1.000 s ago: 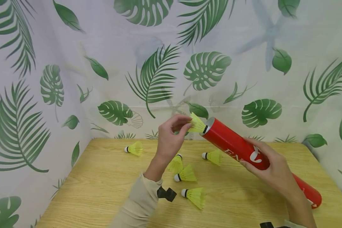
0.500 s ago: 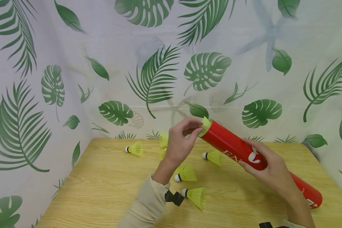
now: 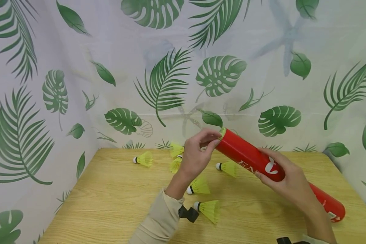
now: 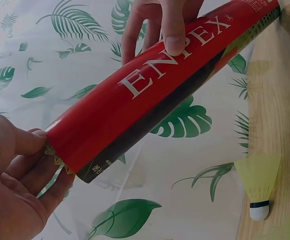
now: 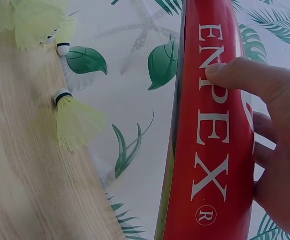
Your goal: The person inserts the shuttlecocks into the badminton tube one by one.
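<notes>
My right hand (image 3: 296, 183) grips a red shuttlecock tube (image 3: 244, 149) around its lower part, the thumb lying across the white lettering in the right wrist view. The tube tilts, with its mouth up and to the left. At that mouth my left hand (image 3: 199, 149) pinches the skirt rim of a yellow shuttlecock (image 4: 60, 161) between thumb and fingers. Only a thin jagged edge of this shuttlecock shows; the rest is hidden inside the tube.
Several yellow shuttlecocks lie scattered on the wooden table (image 3: 94, 203), including one at the left (image 3: 144, 159), one near the front (image 3: 208, 210) and one below the tube (image 3: 227, 168). A second red tube (image 3: 329, 203) lies at the right, partly behind my right arm. Leaf-printed cloth (image 3: 116, 84) walls the back and sides.
The shuttlecock has slid from mostly outside into the tube until only its rim shows. My left hand has moved right and slightly down with it; my right hand has hardly moved.
</notes>
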Motion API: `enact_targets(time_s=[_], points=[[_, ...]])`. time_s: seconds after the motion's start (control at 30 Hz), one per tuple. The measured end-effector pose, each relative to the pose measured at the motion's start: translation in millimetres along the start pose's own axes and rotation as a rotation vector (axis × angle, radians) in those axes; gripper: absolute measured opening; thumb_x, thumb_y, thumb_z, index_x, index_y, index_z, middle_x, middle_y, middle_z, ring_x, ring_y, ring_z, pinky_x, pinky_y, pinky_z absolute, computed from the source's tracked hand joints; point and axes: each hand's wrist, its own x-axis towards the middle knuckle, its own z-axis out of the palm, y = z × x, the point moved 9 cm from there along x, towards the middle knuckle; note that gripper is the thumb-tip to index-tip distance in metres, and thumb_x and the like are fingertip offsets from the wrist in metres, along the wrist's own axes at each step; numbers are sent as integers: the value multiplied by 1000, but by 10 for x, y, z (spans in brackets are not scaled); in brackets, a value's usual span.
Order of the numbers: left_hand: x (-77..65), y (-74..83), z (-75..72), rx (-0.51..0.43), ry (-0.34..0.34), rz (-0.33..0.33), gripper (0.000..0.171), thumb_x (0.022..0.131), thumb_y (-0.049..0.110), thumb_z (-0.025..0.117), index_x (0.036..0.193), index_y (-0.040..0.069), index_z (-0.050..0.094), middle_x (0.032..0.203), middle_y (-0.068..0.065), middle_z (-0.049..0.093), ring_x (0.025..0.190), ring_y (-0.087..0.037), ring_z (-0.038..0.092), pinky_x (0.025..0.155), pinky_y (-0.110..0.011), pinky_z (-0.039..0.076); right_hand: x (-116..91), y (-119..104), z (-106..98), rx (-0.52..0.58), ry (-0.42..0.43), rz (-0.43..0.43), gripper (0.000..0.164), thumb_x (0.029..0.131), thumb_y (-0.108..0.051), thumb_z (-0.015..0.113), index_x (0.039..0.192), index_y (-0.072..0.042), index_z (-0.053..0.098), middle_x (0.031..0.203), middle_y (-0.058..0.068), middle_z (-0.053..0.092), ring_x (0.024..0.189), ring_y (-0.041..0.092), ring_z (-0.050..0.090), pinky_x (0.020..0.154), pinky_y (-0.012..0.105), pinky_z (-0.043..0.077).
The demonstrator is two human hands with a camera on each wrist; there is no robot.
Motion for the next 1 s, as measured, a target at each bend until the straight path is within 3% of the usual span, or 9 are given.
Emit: enact_targets(time_s=[0.2, 0.37, 0.63, 0.87, 1.0], points=[[-46, -63, 52, -6, -31, -37, 16, 102, 3, 62, 117, 3, 68, 112, -13, 76, 106, -22, 73, 94, -27, 56, -7, 10, 12, -8, -4, -1, 82, 80, -6, 88, 151, -22, 51, 138, 15, 59, 111, 36, 59, 74, 16, 51], [-62, -83, 85, -29, -46, -13, 17, 102, 1, 60, 119, -1, 65, 113, -17, 75, 107, -28, 73, 95, -31, 56, -1, 8, 10, -21, -4, -13, 82, 80, -5, 88, 151, -21, 51, 138, 15, 59, 111, 36, 59, 74, 15, 50], [-80, -97, 62, -29, -58, -17, 15, 103, 3, 61, 117, 1, 65, 113, -14, 75, 108, -20, 72, 96, -29, 55, 17, 0, 18, -27, -1, -27, 80, 79, -6, 88, 150, -21, 53, 136, 15, 60, 109, 36, 60, 73, 15, 50], [-182, -100, -99, -78, -25, 32, 19, 102, 2, 63, 120, 2, 65, 120, -12, 70, 114, -23, 69, 100, -34, 54, -2, 39, -24, -17, 0, 5, 80, 82, -7, 87, 151, -22, 51, 136, 16, 59, 110, 36, 58, 72, 15, 51], [-296, -189, -241, -61, -7, 23, 18, 103, 6, 62, 120, 3, 67, 119, -10, 70, 111, -25, 69, 99, -35, 55, -28, 64, -89, -17, 19, 10, 80, 81, -5, 87, 151, -22, 52, 135, 16, 59, 108, 35, 58, 72, 13, 51]])
